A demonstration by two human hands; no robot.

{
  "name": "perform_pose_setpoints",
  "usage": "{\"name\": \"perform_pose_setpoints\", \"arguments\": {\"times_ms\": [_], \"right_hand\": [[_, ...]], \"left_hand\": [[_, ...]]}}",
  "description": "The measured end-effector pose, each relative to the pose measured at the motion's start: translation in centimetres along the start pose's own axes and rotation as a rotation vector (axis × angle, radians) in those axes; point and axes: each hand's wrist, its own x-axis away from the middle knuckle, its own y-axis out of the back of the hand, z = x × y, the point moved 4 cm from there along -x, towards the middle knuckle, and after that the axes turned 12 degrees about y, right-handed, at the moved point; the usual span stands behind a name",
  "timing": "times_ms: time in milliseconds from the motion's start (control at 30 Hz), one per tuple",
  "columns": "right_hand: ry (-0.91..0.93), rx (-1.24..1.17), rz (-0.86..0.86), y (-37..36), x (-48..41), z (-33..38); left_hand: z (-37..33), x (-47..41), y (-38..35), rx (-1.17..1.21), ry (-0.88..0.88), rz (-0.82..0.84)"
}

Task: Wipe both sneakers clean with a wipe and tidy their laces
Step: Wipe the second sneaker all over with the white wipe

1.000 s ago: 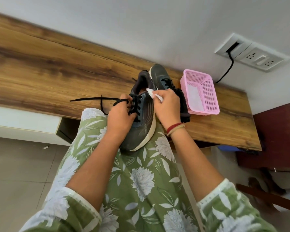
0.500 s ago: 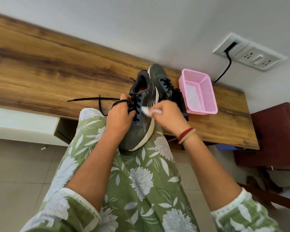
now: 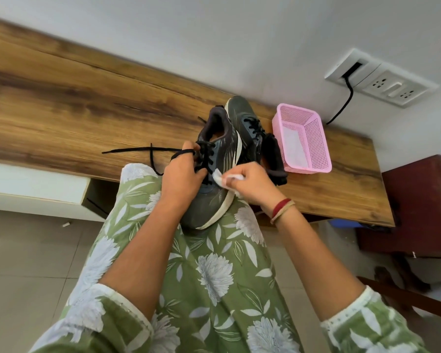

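Observation:
A dark grey sneaker (image 3: 214,200) with a white sole rests on my lap, its heel reaching up to the wooden table (image 3: 61,110). My left hand (image 3: 182,178) grips its left side at the black laces (image 3: 206,159), a lace loop round one finger. My right hand (image 3: 252,183) pinches a white wipe (image 3: 220,178) against the sneaker's right side near the sole. The second dark sneaker (image 3: 247,121) lies on the table just behind, its heel end toward me and partly hidden by my right hand.
A pink plastic basket (image 3: 313,138) with a white sheet inside stands on the table right of the sneakers. A loose lace end (image 3: 127,150) trails left across the tabletop. A wall socket (image 3: 382,77) with a black cable is above; a dark red cabinet (image 3: 423,200) stands at right.
My right hand has slid the wipe from the sneaker's tongue area down its right side toward the sole. The left hand has kept its hold on the sneaker.

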Motion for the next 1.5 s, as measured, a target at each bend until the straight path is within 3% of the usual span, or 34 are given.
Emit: {"name": "perform_pose_setpoints", "arguments": {"times_ms": [67,133,300,433,600,800,1000,1167,1233,1333,1500], "right_hand": [[-0.016,-0.079,-0.268,1.4,-1.1,-0.1],[0.012,-0.043,-0.400,1.1,-1.9,0.6],[0.120,0.387,-0.106,-2.5,-0.5,1.3],[0.126,0.431,0.071,-1.6,1.3,1.7],[0.070,0.450,-0.204,-0.4,-1.0,2.5],[0.127,0.448,0.008,-3.2,2.3,1.7],[0.068,0.402,-0.185,-2.0,1.2,1.9],[0.198,0.574,0.034,-4.9,3.5,3.1],[0.187,0.569,0.015,-3.6,3.0,2.8],[0.102,0.494,-0.167,-2.4,2.0,2.1],[0.224,0.478,0.028,-6.4,5.1,2.7]], "left_hand": [[-0.1,0.1,0.0,0.014,0.004,0.000],[-0.2,0.1,0.2,0.018,0.010,-0.002],[-0.1,0.2,0.4,0.044,0.003,-0.012],[-0.2,0.3,0.4,0.066,0.011,0.000],[-0.2,0.3,0.4,0.104,0.025,0.001],[0.1,0.1,0.4,0.105,0.029,0.006],[-0.2,0.2,0.4,0.150,0.039,0.009],[0.3,0.1,0.5,0.143,0.058,0.010],[0.1,0.1,0.5,0.136,0.056,0.012],[-0.1,0.2,0.3,0.157,0.055,0.013],[0.4,-0.1,0.5,0.145,0.083,0.017]]}}
